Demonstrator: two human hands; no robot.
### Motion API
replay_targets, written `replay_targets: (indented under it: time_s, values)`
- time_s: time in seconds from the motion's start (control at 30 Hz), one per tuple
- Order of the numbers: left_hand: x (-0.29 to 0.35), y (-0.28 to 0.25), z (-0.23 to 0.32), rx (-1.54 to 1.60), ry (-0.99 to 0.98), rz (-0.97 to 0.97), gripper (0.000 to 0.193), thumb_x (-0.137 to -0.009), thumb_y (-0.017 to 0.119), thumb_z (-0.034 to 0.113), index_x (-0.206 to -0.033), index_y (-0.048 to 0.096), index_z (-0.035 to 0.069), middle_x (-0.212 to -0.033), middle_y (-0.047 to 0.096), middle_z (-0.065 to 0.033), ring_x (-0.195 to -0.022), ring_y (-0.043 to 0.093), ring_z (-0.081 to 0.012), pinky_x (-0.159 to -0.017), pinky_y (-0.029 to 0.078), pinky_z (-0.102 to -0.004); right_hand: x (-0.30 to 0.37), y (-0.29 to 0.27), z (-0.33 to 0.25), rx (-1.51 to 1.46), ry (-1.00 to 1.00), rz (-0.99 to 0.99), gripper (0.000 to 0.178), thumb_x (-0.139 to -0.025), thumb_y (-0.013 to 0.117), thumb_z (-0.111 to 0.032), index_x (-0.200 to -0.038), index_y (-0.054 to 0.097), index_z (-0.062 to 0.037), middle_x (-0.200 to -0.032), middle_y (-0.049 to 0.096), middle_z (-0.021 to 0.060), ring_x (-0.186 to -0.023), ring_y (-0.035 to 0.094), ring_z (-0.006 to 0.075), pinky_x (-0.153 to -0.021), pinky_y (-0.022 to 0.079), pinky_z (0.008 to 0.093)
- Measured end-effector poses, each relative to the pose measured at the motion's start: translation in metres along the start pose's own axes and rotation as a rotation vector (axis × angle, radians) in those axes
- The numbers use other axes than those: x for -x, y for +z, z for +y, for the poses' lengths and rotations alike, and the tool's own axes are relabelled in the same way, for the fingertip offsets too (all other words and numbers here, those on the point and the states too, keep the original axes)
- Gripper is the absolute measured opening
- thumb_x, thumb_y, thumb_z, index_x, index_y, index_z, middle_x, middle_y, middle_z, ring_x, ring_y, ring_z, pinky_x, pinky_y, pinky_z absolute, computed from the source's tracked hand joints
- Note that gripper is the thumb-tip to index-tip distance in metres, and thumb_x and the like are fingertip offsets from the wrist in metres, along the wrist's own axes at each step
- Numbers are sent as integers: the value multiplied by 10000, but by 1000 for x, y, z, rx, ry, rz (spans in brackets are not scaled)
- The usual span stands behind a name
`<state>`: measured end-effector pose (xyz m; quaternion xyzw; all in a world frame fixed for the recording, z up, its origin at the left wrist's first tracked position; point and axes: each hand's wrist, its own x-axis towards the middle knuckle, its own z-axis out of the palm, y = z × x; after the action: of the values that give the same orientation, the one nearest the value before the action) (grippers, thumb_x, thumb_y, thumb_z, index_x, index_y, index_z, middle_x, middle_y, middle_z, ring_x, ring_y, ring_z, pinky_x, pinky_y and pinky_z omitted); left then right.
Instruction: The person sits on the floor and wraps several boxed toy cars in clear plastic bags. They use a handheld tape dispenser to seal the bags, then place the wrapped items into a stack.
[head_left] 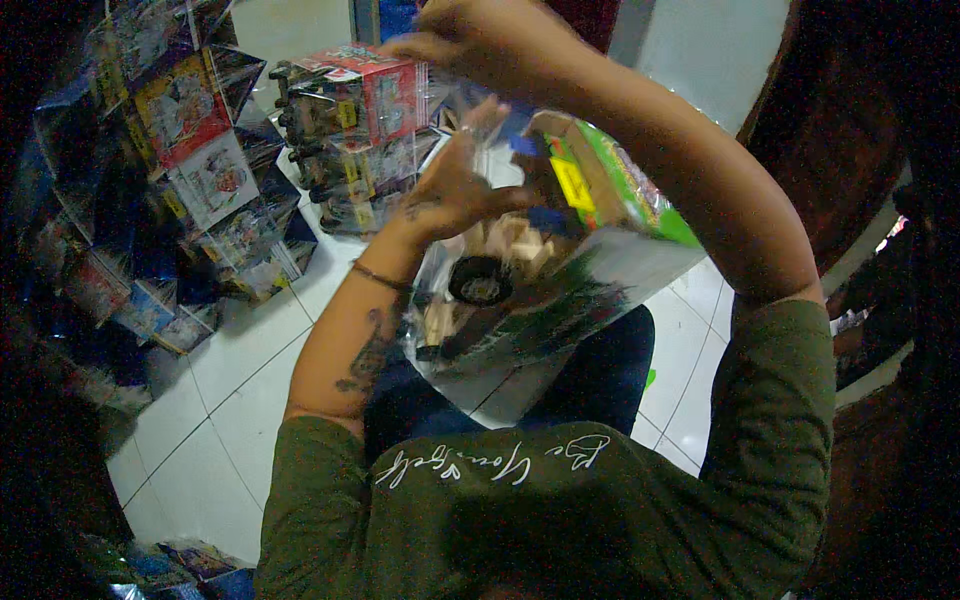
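Observation:
In front of my lap is a clear plastic-wrapped package (pixel 625 285) with a green and brown carton part (pixel 605 185). A toy vehicle with a black wheel (pixel 480 281) and tan parts shows through the wrap. My left hand (pixel 462 185) is at its far left side, thumb and fingers spread, seeming to touch the plastic. Higher up, my right hand (pixel 455 35) reaches across above the package, near a stack of wrapped toy boxes. Motion smears its fingers, so any plastic held there cannot be made out.
Boxed toy vehicles in clear wrap (pixel 350 130) are stacked beyond my left hand. A tall pile of wrapped boxes (pixel 210 160) stands at the left, and more packages (pixel 180 568) lie at lower left. White floor tiles (pixel 245 400) surround my legs.

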<state>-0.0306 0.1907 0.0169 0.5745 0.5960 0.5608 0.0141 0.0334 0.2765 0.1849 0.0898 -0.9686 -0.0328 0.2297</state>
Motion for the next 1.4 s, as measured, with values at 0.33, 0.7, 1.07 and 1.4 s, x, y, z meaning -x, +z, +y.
replay_targets:
  time_s: [0.33,0.7,1.07,1.4]
  values:
    - [33,52,11,-345,-16,355,415,-959,472,377,-1006,664,13,-931,680,-141,-970,609,-297,-876,436,-386,18,40,-17,-207,-364,-245,482,-859,592,-461,-775,672,6,-708,630,202,-658,631,347,-611,503,430]
    - [63,-44,-46,71,-474,914,499,-981,415,428,-1022,636,-18,-968,641,-99,-841,587,-189,-812,462,-323,132,-52,158,98,-57,-562,457,-734,801,-228,-1129,630,-74,-1122,634,138,-1094,556,261,-921,426,417]
    - [130,-124,-79,705,-297,677,613,-981,326,491,-1265,494,-26,-1187,587,-152,-1039,576,-284,-914,451,-398,184,237,64,-579,590,603,304,-945,492,-331,-1080,574,-72,-1059,595,253,-1050,560,394,-881,441,420]
    - [122,-122,-85,752,-406,844,593,-973,371,489,-1220,549,-20,-1146,613,-140,-1004,585,-278,-886,467,-382,286,343,84,-1121,1084,866,491,-992,396,-359,-926,648,57,-860,671,122,-816,609,195,-788,447,289]
